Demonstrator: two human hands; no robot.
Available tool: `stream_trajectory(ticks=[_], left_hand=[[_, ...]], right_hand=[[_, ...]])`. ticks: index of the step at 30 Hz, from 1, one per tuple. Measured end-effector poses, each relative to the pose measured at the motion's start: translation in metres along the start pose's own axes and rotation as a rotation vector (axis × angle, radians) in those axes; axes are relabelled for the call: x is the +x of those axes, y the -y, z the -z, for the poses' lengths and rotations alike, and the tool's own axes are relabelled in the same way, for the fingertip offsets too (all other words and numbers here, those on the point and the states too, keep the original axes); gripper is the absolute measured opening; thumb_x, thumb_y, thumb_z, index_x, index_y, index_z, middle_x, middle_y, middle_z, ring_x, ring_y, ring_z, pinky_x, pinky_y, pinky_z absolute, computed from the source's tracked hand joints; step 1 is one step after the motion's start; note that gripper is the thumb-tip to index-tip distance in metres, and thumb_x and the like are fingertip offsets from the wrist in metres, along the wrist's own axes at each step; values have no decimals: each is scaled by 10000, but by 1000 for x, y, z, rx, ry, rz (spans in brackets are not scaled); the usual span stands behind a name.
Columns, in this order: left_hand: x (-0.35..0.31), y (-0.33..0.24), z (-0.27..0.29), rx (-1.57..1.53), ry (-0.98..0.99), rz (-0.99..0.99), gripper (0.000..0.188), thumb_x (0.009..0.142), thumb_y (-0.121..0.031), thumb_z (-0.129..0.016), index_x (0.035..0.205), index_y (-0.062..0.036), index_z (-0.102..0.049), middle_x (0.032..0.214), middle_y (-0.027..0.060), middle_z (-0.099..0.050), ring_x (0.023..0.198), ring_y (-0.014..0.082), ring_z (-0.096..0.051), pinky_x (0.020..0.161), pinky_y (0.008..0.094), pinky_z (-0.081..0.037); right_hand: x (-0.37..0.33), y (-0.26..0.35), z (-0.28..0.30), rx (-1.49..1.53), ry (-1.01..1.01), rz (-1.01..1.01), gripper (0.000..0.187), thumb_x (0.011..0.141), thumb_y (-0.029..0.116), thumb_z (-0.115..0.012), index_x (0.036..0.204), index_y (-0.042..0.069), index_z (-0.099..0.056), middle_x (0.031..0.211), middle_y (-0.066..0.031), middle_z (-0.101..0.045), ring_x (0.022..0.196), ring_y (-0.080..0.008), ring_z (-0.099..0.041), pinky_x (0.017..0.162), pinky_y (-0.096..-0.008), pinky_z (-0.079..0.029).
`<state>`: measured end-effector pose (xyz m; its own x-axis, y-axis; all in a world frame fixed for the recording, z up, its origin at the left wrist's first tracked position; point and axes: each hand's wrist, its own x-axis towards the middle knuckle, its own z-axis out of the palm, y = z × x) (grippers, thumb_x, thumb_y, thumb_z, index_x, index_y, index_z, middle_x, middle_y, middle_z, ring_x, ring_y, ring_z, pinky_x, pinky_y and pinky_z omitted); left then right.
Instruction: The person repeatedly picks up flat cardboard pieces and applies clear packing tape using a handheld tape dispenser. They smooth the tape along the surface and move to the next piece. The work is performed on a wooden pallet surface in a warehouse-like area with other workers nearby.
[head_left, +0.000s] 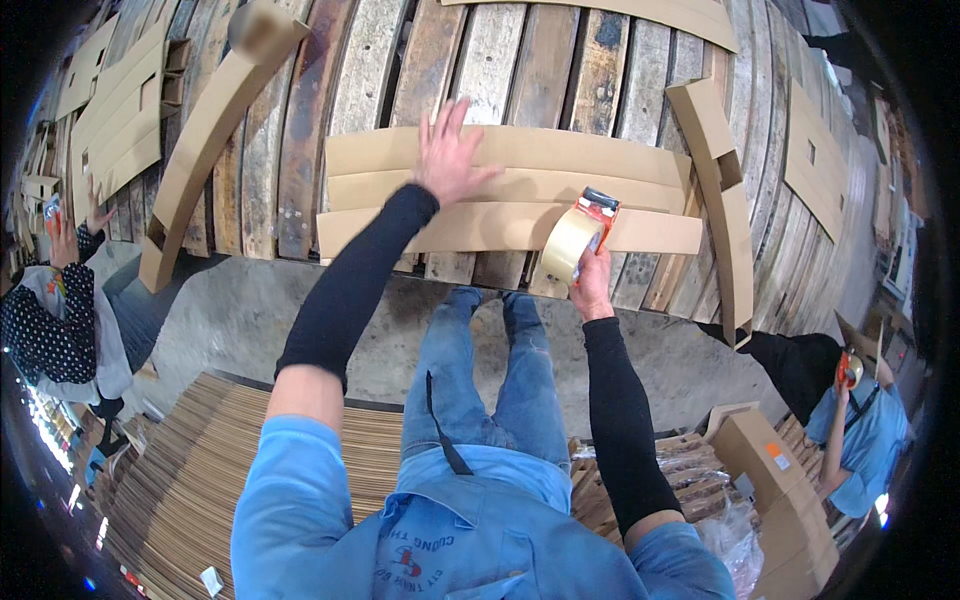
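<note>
A flat, creased cardboard sheet (pixel 370 188) lies across the wooden slats in front of me, its near strip folded along a crease. My left hand (pixel 452 158) rests on the sheet's upper part with fingers spread, holding nothing. In my right hand (pixel 592 280) is a tape dispenser (pixel 600 208) with an orange-red frame and a wide roll of clear yellowish tape. The dispenser's head is over the near strip, right of the middle. Whether it touches the cardboard I cannot tell. My fingers wrap round its handle and are partly hidden.
Long folded cardboard pieces stand left (pixel 205 150) and right (pixel 715 190) of the sheet on the slatted wooden table (pixel 480 80). A co-worker (pixel 65 320) is at the left, another (pixel 865 440) at the right, each with a tape dispenser. Stacked cardboard (pixel 240 470) lies behind me.
</note>
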<state>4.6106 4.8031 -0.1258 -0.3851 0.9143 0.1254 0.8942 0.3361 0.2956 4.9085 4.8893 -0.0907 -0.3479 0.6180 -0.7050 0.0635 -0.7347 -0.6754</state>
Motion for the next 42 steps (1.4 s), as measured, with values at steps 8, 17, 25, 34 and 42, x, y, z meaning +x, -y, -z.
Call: stream_trajectory(ticks=[8,17,25,34,42], left_hand=[[81,-9,25,-203,808,152,869,742,-721,-725,1247,-17,-646,1217,244,-686,1188,354,-648,1020,467,-509],[-7,-80,70,-156,799,66,969,670,-594,-859,1390,-38,-524,1525,230,-449,1397,404,-458,1146,559,-379],[-87,-138,44,-138,553,207,695,687,-419,-877,1225,-79,-597,1570,251,-300,1431,448,-308,1147,664,-268],[-123,-185,22,-70,327,247,464,643,-386,-849,983,-125,-673,1589,307,-259,1416,496,-280,1124,703,-215],[-131,-204,14,-27,220,243,403,583,-362,-847,870,-139,-672,1571,274,-312,1392,495,-319,1109,692,-253]], right_hand=[[21,0,4,70,14,22,349,962,76,-582,1299,-11,-583,1173,-106,-705,1005,-234,-724,857,-378,-597],[12,15,22,321,288,-76,339,1025,191,-531,1256,-44,-610,1127,-184,-712,995,-336,-726,892,-510,-606],[-25,-4,70,570,293,165,640,875,161,-739,1457,103,-477,1167,-43,-672,1147,-257,-641,1151,-616,-394],[15,64,70,-139,240,174,390,974,113,-560,1328,-47,-590,1108,-134,-725,950,-216,-722,817,-340,-590],[16,92,32,-159,326,32,265,866,0,-618,1118,-45,-687,986,-36,-721,872,-123,-660,768,-300,-537]])
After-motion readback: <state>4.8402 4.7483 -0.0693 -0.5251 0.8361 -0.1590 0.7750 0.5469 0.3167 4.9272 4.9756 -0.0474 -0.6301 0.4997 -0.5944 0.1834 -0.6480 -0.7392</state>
